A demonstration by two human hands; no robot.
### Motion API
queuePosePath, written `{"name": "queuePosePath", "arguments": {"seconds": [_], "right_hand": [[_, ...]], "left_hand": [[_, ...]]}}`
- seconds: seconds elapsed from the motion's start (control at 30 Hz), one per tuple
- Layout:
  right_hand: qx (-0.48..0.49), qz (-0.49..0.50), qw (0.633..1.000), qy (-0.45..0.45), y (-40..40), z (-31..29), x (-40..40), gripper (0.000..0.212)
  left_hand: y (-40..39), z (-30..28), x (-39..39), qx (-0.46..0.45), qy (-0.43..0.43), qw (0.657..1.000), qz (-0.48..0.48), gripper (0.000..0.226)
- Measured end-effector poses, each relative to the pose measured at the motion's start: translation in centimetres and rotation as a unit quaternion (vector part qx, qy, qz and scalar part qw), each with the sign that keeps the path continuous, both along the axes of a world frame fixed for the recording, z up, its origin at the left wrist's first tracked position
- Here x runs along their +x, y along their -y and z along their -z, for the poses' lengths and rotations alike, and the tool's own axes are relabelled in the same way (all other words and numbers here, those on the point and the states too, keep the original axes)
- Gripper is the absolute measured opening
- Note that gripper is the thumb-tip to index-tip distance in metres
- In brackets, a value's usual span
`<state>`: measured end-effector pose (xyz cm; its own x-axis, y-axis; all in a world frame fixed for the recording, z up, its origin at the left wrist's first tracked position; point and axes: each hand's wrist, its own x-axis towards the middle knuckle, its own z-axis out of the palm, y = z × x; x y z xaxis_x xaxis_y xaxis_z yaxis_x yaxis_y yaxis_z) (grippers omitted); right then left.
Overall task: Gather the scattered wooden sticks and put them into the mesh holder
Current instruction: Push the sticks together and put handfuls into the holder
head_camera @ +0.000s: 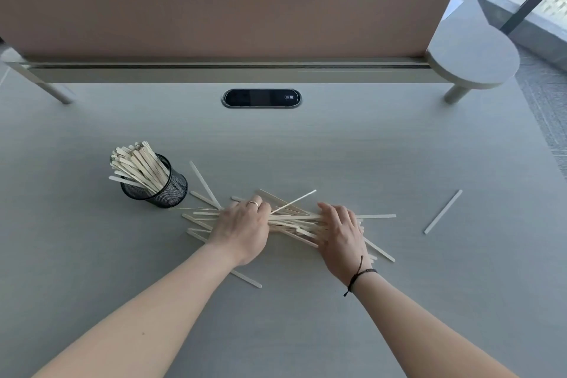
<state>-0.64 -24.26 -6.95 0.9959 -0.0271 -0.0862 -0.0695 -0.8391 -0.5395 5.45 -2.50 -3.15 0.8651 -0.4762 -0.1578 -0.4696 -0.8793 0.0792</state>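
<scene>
So mid-gather: left hand (242,225) and right hand (340,235), fingers curled, squeeze the wooden sticks (294,219) at frame center. Next: lift into the mesh holder (162,186), center-left, already part-filled.

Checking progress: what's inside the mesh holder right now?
The mesh holder holds a thick bunch of wooden sticks, leaning left with their tops fanned above the rim. Their lower ends and the holder's bottom are hidden by the dark mesh.
</scene>
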Motion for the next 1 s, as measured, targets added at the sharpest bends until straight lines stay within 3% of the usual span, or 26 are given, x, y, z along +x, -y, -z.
{"name": "queuePosePath", "arguments": {"seconds": [0.23, 0.33, 0.7, 0.87, 1.0], "right_hand": [[0.002, 0.017, 1.000, -0.012, -0.2, -0.2, 0.4, 0.067], [0.002, 0.016, 1.000, -0.010, -0.4, -0.2, 0.5, 0.060], [0.047, 0.040, 0.998, 0.032, -1.9, -1.8, 1.7, 0.073], [0.155, 0.026, 0.985, 0.073, -3.3, -4.0, 2.4, 0.051], [0.295, 0.096, 0.950, 0.025, -3.4, -5.5, 2.4, 0.056]], "left_hand": [[-0.5, -0.8, 0.4, -0.056, 0.018, 0.998, -0.024, 0.008], [-0.5, -0.8, 0.4, -0.091, 0.011, 0.995, -0.039, 0.019], [0.2, -2.9, 0.7, -0.198, -0.091, 0.975, -0.040, 0.017], [0.3, -3.3, 0.7, -0.184, -0.131, 0.973, -0.054, 0.028], [0.2, -3.0, 1.3, -0.175, -0.127, 0.973, -0.084, 0.044]]}}
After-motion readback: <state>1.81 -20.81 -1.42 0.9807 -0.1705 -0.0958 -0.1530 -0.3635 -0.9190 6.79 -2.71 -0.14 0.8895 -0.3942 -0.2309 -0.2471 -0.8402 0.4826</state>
